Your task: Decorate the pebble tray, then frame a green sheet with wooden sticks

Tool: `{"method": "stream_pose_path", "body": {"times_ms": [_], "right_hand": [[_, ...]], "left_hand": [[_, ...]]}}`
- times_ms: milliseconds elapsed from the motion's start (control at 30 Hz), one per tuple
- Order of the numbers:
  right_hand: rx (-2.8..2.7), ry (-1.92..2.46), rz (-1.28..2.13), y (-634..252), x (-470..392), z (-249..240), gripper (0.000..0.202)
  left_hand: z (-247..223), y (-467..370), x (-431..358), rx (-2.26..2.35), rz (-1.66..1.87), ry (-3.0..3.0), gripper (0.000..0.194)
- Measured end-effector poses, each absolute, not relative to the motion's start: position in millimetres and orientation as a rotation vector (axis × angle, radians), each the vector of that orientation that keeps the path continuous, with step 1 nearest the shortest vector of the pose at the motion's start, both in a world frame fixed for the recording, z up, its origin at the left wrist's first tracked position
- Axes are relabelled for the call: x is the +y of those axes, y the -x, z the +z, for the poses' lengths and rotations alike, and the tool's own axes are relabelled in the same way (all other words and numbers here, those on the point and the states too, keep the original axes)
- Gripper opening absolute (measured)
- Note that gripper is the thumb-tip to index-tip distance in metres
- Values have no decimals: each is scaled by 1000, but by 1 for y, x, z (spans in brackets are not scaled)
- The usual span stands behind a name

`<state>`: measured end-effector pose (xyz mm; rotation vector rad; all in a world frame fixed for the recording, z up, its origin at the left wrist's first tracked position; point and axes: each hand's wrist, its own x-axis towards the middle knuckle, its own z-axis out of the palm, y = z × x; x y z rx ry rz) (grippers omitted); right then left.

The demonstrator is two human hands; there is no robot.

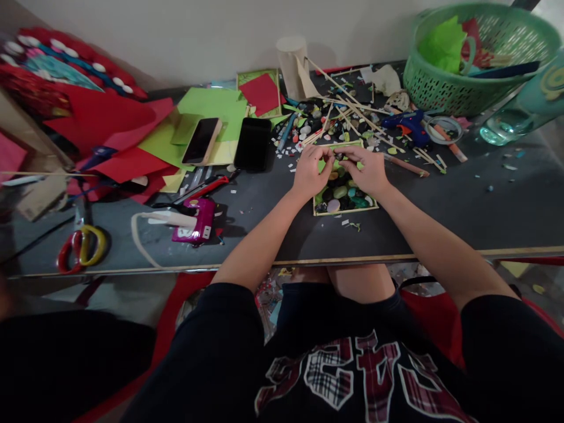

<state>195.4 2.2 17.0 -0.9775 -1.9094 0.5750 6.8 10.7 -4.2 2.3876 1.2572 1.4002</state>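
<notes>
Both my hands meet over the far half of a small frame (345, 211) with pale wooden edges, in the middle of the desk. Inside the frame lie smooth dark, green and pale pebbles (340, 192) on a green base. My left hand (312, 170) is closed, with thumb and index finger pinched together. My right hand (366, 169) is closed too, its fingertips almost touching those of the left. Something small and dark shows between the fingertips, too small to make out. The hands cover the frame's far part.
Behind the hands lie loose pebbles (315, 120), thin sticks and a blue glue gun (412, 126). A green basket (453, 88) and a glass (502, 129) stand right. Left are two phones (253, 144), coloured paper (106, 120), scissors (81, 247) and a purple power adapter (202, 222).
</notes>
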Motion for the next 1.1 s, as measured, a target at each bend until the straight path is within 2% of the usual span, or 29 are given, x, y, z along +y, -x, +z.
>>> {"method": "stream_pose_path", "body": {"times_ms": [267, 767, 933, 1100], "right_hand": [[-1932, 984, 609, -196, 4, 15, 31], [-2040, 1140, 321, -199, 8, 17, 33], [-1817, 1066, 443, -209, 22, 9, 31], [-1752, 980, 673, -203, 17, 10, 40]], "left_hand": [[-13, -8, 16, 1193, 1382, -2410, 49], [-10, -13, 11, 1207, 1380, -2375, 52], [-1, -15, 3, 1218, 1406, -2303, 54], [5, -10, 4, 1345, 1445, -2308, 55]]}}
